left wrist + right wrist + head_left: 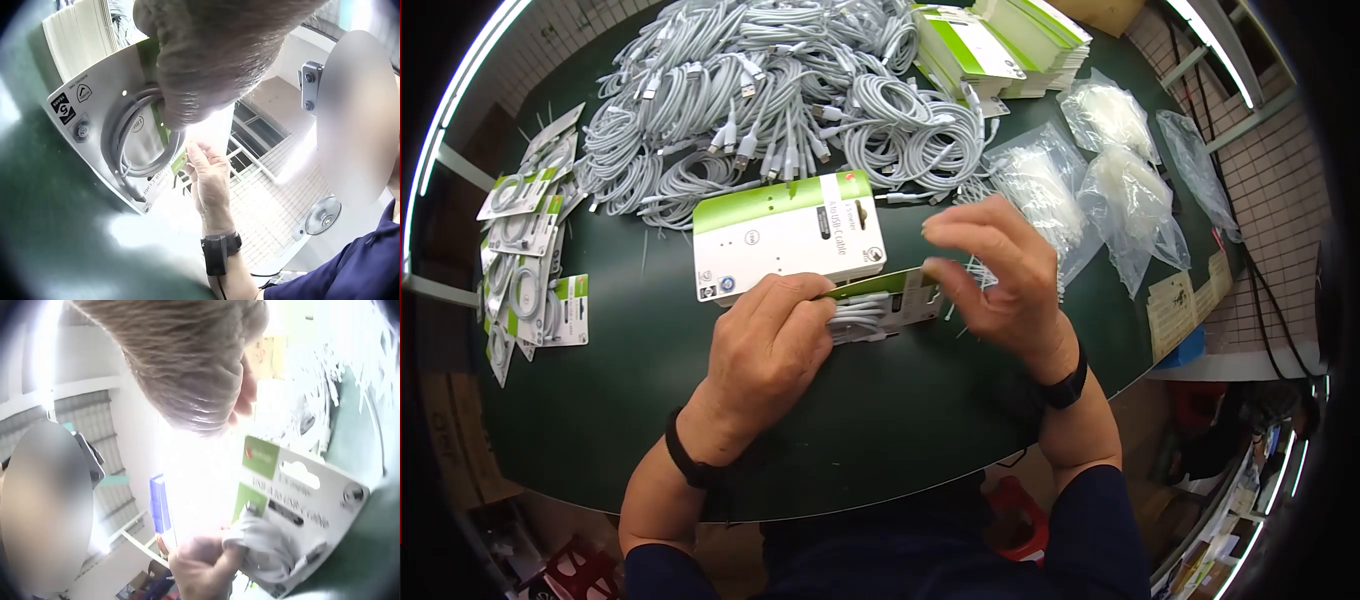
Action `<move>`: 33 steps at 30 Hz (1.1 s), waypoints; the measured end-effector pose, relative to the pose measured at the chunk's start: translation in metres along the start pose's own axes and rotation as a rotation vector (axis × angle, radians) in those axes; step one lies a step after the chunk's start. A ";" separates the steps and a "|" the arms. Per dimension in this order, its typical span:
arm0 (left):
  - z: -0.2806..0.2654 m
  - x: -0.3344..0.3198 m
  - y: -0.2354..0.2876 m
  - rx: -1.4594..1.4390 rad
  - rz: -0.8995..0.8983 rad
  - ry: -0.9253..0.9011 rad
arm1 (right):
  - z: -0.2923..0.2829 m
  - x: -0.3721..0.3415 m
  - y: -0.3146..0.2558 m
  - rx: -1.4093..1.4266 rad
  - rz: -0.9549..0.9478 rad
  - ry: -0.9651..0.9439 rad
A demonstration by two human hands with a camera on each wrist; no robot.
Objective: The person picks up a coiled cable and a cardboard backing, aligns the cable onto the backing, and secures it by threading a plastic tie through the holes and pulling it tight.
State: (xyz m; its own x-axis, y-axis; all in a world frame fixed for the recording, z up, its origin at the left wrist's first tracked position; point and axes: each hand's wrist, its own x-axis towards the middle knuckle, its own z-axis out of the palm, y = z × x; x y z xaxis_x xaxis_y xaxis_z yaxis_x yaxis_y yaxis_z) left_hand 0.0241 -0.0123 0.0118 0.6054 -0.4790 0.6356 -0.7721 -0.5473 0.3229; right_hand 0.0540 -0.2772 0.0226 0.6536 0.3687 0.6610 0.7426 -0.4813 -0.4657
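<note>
Dark green table (pixel 620 400) | heaped grey cables (pixel 720 90) | green-and-white card stacks (pixel 775 240) | clear plastic bags (pixel 1112 125) | carded cables (pixel 525 290) at left

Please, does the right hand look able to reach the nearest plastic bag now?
Probably yes: the plastic bag lies just beyond the right hand, and nothing seems to block the way between them.

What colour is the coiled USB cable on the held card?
The cable is light grey, showing best in the left wrist view.

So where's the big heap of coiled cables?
In the head view, the cable heap lies at the top, mostly left of centre, just beyond the card stack by the left hand.
</note>
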 end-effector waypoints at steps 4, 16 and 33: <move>-0.003 0.000 0.006 -0.065 -0.008 0.002 | -0.035 -0.001 0.021 -0.064 0.317 -0.017; -0.004 -0.003 0.006 -0.050 -0.040 -0.025 | -0.036 -0.021 0.050 -0.172 0.416 -0.611; 0.003 0.001 0.020 -0.111 0.054 -0.049 | -0.020 -0.017 0.043 -0.076 0.383 -0.223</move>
State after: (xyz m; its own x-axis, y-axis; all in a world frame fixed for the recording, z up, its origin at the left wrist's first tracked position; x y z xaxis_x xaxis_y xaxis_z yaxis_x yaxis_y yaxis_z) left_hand 0.0098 -0.0254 0.0172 0.5688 -0.5401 0.6203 -0.8189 -0.4420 0.3661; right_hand 0.0723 -0.3204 0.0032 0.9010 0.3111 0.3024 0.4336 -0.6702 -0.6024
